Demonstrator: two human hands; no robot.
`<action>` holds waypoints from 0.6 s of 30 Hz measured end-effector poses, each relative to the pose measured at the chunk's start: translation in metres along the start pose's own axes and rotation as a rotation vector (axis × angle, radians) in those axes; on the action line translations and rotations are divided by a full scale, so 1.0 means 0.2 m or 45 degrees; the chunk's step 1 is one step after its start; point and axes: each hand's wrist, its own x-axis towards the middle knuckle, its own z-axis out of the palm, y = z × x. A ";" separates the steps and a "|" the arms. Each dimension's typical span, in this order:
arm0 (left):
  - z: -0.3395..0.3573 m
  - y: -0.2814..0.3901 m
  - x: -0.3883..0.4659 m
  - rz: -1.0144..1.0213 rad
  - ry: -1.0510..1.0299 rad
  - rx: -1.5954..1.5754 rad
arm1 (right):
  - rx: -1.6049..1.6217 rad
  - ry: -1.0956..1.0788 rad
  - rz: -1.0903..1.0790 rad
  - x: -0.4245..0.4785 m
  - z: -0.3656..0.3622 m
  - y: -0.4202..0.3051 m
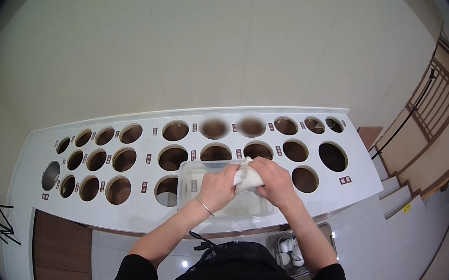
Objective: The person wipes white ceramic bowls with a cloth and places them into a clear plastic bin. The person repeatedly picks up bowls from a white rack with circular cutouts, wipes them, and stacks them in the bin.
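Note:
My left hand (pixel 217 186) and my right hand (pixel 274 182) both grip a bunched white cloth (pixel 251 178), which is squeezed between them. They hold it above a clear plastic tub (pixel 221 209) on the white counter. Cloudy, pale liquid seems to lie in the tub. A metal bangle (pixel 204 206) circles my left wrist. The tub covers part of a round cut-out (pixel 167 190) in the counter, and my hands hide the middle of the tub.
The white counter (pixel 133 221) has rows of round holes with small labels bearing writing. A metal container (pixel 50 175) fills the hole at far left. Below the front edge, a metal basin (pixel 296 270) holds white dishes. Steps (pixel 397 201) and a black stand (pixel 402 116) are at right.

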 end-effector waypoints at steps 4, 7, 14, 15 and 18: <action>0.02 -0.02 -0.02 0.013 0.135 -0.120 | 0.282 0.314 0.321 -0.10 0.10 -0.02; 0.01 -0.01 -0.02 -0.075 0.147 -0.253 | 0.643 0.566 0.668 -0.17 0.23 -0.05; 0.07 -0.04 -0.03 -0.312 0.265 -0.436 | 1.538 1.053 1.253 -0.12 0.46 -0.22; 0.07 -0.05 -0.04 -0.380 0.235 -0.484 | 1.434 0.955 1.197 -0.13 0.47 -0.20; -0.04 -0.02 0.00 -0.379 -0.020 -0.364 | 1.009 0.632 0.968 -0.20 0.40 -0.06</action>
